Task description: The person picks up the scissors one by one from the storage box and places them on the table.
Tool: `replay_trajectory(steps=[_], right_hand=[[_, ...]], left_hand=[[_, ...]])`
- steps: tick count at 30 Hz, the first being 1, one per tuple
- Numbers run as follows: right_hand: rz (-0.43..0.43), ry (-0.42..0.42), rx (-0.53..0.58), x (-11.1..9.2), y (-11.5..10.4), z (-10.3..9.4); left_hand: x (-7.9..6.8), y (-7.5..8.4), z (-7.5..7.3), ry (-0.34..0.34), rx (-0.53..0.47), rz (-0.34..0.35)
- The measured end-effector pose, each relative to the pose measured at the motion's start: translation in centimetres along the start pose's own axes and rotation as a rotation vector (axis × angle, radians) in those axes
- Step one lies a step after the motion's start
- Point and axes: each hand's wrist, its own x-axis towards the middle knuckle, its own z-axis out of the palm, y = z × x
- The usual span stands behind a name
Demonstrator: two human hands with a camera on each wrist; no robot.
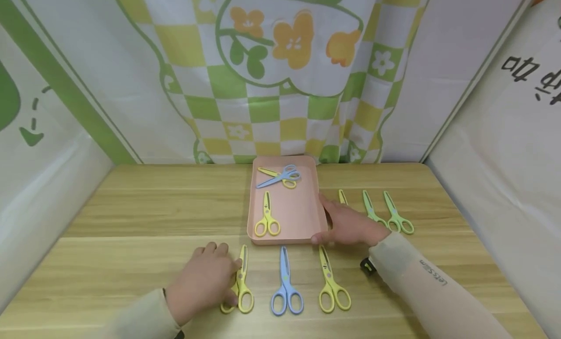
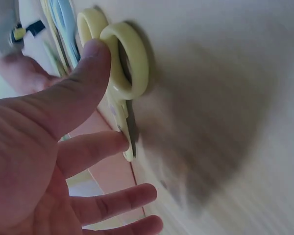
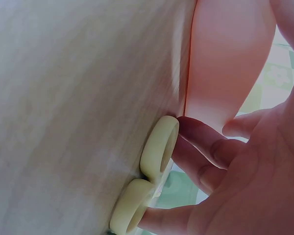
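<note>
Even light brightens the head view; the wrist views show a blurred, softly shadowed table [image 2: 264, 161].

Left hand [image 1: 201, 279] nearer, right hand [image 1: 349, 223] farther

Smooth plastic scissors [image 1: 242, 279] — matt tray [image 1: 298, 212], seemingly plastic — wood-grained tabletop [image 1: 175, 207], creased cloth backdrop [image 1: 264, 108]

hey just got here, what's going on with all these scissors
A person's left hand touches the leftmost yellow scissors, in front of a pink tray. The right hand rests against the tray's right side. In the tray lie two yellow pairs and a blue pair. Blue scissors and another yellow pair lie in front of it; two green pairs and a partly hidden yellow one lie to its right.
</note>
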Motion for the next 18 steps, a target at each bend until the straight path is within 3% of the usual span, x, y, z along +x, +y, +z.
replay_trajectory(steps=[7,18], right_hand=[[0.013,-0.002,-0.007,0.2,0.2,0.1],[0.034,-0.011,-0.002,0.1,0.1,0.0]], left_hand=[[0.1,1.9,-0.2,0.008,-0.026,0.007],[0.6,1.7,-0.3,-0.042,-0.104,-0.037]])
